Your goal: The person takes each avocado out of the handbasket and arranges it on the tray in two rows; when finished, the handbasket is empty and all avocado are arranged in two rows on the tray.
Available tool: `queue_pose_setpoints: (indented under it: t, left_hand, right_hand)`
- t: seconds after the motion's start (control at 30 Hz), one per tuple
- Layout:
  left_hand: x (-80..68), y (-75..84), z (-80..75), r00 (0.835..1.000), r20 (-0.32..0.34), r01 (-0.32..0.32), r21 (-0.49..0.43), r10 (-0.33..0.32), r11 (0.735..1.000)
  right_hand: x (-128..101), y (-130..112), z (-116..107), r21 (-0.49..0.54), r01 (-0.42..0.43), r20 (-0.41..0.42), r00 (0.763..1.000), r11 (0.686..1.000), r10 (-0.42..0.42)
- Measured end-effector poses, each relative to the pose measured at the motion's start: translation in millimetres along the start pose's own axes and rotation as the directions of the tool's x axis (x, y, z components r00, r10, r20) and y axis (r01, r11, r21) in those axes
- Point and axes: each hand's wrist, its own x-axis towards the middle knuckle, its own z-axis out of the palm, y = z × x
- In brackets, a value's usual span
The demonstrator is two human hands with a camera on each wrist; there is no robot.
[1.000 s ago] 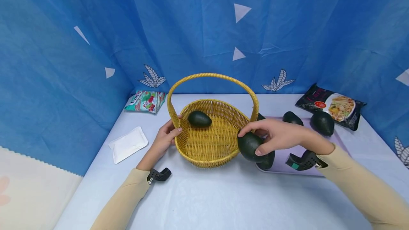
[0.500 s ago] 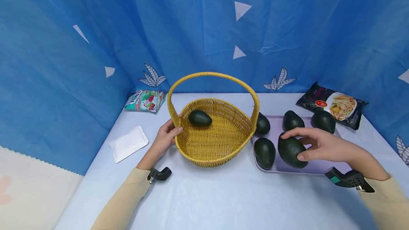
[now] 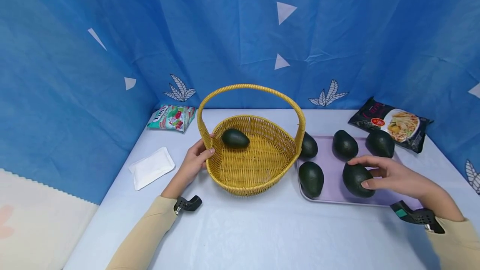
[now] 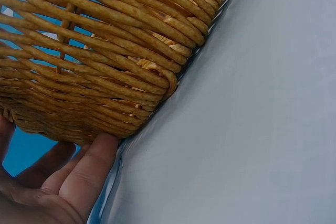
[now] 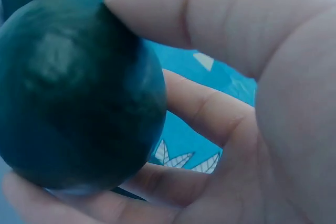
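The right hand [image 3: 393,174] holds an avocado [image 3: 356,179] on the tray [image 3: 333,170], right of the basket [image 3: 250,159], while the left hand [image 3: 195,162] grips the basket's rim.

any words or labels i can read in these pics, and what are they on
Nothing can be quoted with confidence.
Black noodle packet: pale script and a red round badge, too small to read.
Green and red snack packet: white lettering, blurred, not readable.
White pouch: no print visible.
Basket, avocados, tray: no labels.
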Motion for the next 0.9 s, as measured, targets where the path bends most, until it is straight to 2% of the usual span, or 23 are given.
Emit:
queue_pose_setpoints:
  t: [0.3, 0.6, 0.9]
  left_hand:
    - [1.8, -1.6, 1.4, 1.000, -0.002, -0.011, 0.003, 0.011, 1.000]
    - [1.9, -2.8, 1.1, 1.000, 0.000, -0.006, 0.003, 0.006, 1.000]
    - [0.2, -2.7, 0.1, 1.000, -0.017, 0.014, 0.000, -0.014, 1.000]
  right_hand:
    - [0.8, 12.7, 6.3, -0.072, 0.048, -0.023, 0.998, 0.996, -0.050]
    - [0.6, 16.9, 4.6, -0.096, 0.023, -0.034, 0.999, 0.995, -0.027]
    - [-1.8, 18.0, 3.1, -0.005, 0.041, 0.072, 0.997, 0.999, -0.040]
